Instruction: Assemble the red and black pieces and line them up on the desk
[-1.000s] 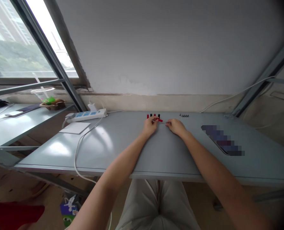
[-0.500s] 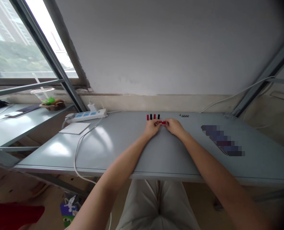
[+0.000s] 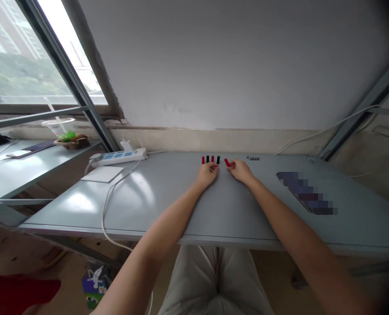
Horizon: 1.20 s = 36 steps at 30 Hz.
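Note:
My right hand (image 3: 241, 170) pinches a small red cylinder (image 3: 227, 162) at its lower end; the piece leans to the left. A short gap to the left, my left hand (image 3: 208, 173) has its fingers curled together, and whatever they hold, if anything, is too small to make out. Just beyond the left fingers, several short cylinders stand upright in a row, a red one (image 3: 203, 160) at the left end and a black one (image 3: 218, 159) at the right end, colours alternating. Tiny dark grey pieces (image 3: 254, 159) lie in a line to the right.
A grey table (image 3: 168, 197) spans the view, with a wall behind it. At left are a white power strip (image 3: 120, 157), a white flat square (image 3: 103, 174) and a loose cable (image 3: 104, 210) crossing the front edge. A pixelated phone-like object (image 3: 304, 192) lies at right.
My hands have drawn apart. The red cylinder, earlier lying level between both hands, is now in the right hand alone and tilted up. The upright row stays in place.

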{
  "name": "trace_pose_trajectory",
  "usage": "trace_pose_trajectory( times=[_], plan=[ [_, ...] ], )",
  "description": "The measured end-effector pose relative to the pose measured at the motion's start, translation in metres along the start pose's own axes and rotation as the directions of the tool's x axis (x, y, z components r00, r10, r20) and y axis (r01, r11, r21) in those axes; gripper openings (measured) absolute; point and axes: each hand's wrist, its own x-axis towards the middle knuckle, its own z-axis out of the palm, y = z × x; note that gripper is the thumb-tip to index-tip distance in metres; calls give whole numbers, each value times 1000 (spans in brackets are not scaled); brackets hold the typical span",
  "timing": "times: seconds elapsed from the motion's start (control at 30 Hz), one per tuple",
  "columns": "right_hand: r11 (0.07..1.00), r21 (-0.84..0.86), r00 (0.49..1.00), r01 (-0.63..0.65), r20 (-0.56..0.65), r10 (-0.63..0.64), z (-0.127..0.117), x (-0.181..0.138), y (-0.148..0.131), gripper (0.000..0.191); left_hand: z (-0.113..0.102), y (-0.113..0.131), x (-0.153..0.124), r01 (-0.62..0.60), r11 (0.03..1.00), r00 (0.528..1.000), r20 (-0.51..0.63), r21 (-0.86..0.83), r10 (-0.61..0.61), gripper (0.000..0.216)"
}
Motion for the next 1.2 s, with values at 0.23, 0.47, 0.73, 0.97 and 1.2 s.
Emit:
trace_pose_trajectory(
  times=[0.23, 0.47, 0.73, 0.97, 1.2],
  plan=[
    [992, 111, 997, -64, 42, 59, 15, 18, 4, 11, -3, -2, -2, -31, 996, 996, 85, 78, 25, 19],
    [995, 73, 998, -67, 15, 66, 26, 27, 9, 13, -5, 0, -4, -76, 985, 988, 147, 157, 53, 19],
    [998, -20, 998, -59, -27, 58, 28, 20, 11, 20, -4, -1, -5, -107, 977, 984, 160, 184, 78, 19],
    [994, -108, 998, 19, -58, -25, 25, 0, 18, 25, -3, -3, -5, -100, 972, 988, 135, 215, 71, 17],
    [981, -43, 982, 187, 32, -186, 25, -2, 25, 29, -3, -7, -3, -97, 972, 980, 189, 212, 57, 12]
  ],
)
